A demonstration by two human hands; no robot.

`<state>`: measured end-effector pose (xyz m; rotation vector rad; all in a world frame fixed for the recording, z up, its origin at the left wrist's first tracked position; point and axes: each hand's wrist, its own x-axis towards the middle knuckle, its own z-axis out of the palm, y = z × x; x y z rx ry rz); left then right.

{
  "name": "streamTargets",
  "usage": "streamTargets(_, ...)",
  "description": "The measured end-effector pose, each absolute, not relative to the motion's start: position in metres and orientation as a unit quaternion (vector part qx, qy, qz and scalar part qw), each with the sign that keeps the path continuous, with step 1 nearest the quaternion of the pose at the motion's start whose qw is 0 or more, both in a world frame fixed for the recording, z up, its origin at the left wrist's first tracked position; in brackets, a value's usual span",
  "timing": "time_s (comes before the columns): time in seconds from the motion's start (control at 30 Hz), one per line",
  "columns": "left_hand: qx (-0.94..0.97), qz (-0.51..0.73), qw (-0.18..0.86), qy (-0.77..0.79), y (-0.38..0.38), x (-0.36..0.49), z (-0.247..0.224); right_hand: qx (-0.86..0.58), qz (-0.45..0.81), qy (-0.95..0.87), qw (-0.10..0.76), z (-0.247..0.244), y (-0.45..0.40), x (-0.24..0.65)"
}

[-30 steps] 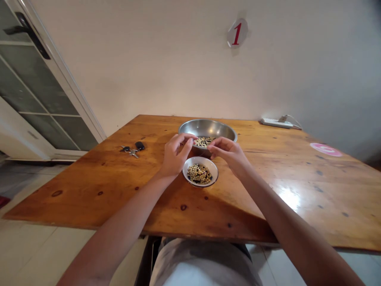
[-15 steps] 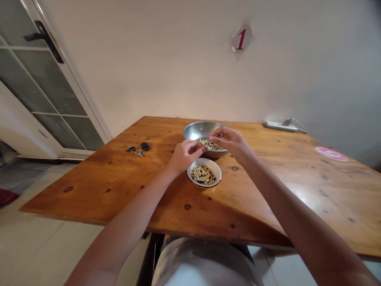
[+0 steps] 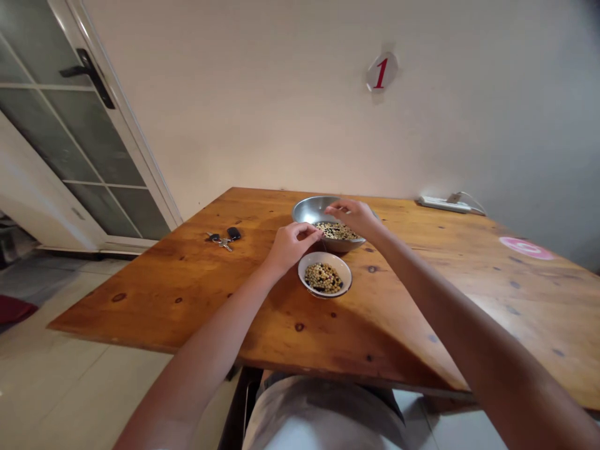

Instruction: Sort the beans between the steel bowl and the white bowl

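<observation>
A steel bowl [image 3: 308,207] holds pale and dark beads or beans. Nearer me stands a smaller white bowl [image 3: 345,273] with similar pieces inside. My left hand [image 3: 294,245] is pinched at the steel bowl's near left rim, just above the white bowl; a thin, faint line hangs by its fingertips, and what it grips is too small to name. Over the steel bowl is my right hand [image 3: 350,215], thumb and fingers pinched together, whatever lies between them too tiny to make out.
Keys with a black fob [image 3: 233,234] lie on the wooden table [image 3: 197,294], left of the bowls. A power strip [image 3: 444,204] sits at the back right, near a pink round sticker [image 3: 525,247].
My right hand has moved slightly left and up relative to the steel bowl. My left hand stays by its rim. The whole view has shifted a little.
</observation>
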<state>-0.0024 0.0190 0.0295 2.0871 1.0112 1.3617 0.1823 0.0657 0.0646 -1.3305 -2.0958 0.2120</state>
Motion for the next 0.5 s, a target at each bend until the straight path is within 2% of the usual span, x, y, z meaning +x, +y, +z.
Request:
streamTargets(0.07, 0.753, 0.491, 0.231, 0.373, 0.017, -0.003, 0.031, -0.554, 0.072, -0.810, 0.176, 0.058, 0.085, 0.196)
streamTargets(0.2, 0.750, 0.488, 0.235, 0.380, 0.014, -0.003, 0.034, -0.525, 0.137, -0.839, 0.038, 0.047, 0.105, 0.213)
streamTargets(0.37, 0.748, 0.499, 0.236, 0.368, 0.013, -0.004, 0.034, -0.501, 0.162, -0.850, -0.006, 0.048, 0.105, 0.212)
streamTargets(0.5, 0.749, 0.506, 0.248, 0.348, 0.014, -0.006, 0.033, -0.497, 0.151, -0.854, 0.035, 0.050, 0.106, 0.210)
